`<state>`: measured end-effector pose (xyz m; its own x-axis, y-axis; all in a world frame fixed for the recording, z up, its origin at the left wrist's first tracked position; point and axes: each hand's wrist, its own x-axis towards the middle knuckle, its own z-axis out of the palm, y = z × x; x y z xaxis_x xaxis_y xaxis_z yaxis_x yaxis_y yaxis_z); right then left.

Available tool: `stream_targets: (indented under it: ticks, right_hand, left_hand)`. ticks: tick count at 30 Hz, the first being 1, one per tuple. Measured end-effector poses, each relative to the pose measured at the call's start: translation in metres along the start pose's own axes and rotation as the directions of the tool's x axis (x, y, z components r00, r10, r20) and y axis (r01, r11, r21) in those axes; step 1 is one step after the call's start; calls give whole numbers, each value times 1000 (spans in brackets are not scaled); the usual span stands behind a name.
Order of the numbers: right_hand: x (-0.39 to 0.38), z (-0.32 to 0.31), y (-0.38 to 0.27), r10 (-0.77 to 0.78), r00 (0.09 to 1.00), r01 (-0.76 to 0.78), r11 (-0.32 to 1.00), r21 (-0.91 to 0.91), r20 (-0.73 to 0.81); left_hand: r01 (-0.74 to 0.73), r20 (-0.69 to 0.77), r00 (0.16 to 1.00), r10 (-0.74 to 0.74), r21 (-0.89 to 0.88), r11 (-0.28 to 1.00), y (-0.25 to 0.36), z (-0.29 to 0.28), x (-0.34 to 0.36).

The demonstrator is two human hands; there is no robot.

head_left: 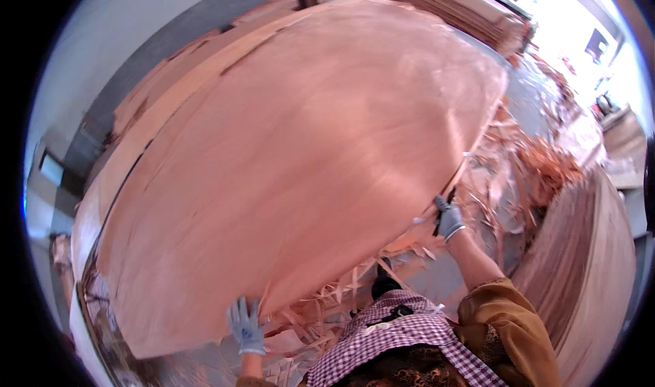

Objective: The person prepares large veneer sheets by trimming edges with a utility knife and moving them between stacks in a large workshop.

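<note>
A large, thin, pinkish-brown wood veneer sheet (pixel 300 148) lies spread in front of me on top of a stack. My left hand (pixel 245 325), in a pale grey glove, rests at the sheet's near edge, fingers stretched out and apart. Farther right, my right hand (pixel 448 220), also gloved, is closed round a slim dark tool (pixel 437 224) beside the sheet's right-hand near edge. Part of that tool is hidden by the fingers, and its exact kind cannot be made out.
Torn veneer strips (pixel 546 165) litter the floor at the right and below the sheet's near edge. A veneer stack (pixel 580 264) stands at the right, another stack (pixel 443 11) at the far side. A grey-and-white wall (pixel 150 52) runs along the left.
</note>
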<state>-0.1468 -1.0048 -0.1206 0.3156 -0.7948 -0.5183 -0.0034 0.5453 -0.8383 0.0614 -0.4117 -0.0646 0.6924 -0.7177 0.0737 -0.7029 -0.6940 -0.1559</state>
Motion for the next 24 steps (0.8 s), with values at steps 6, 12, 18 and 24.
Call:
stream_targets:
  ticks: [6, 12, 18, 24]
  right_hand:
    - [-97, -88, 82, 189, 967, -201, 978, -54, -171]
    - [-16, -215, 117, -78, 917, 16, 987, -158, -392]
    - [36, 3, -18, 9, 1000, -9, 971, -240, 0]
    - [64, 133, -31, -92, 985, 78, 992, -101, -146]
  left_hand:
    - [-94, 112, 989, 97, -32, 995, -15, 16, -90]
    - [66, 136, 990, -34, -239, 969, 11, -11, -35]
    - [230, -210, 939, -273, -206, 951, 33, -18, 137]
    - [338, 28, 941, -337, -122, 933, 42, 18, 196]
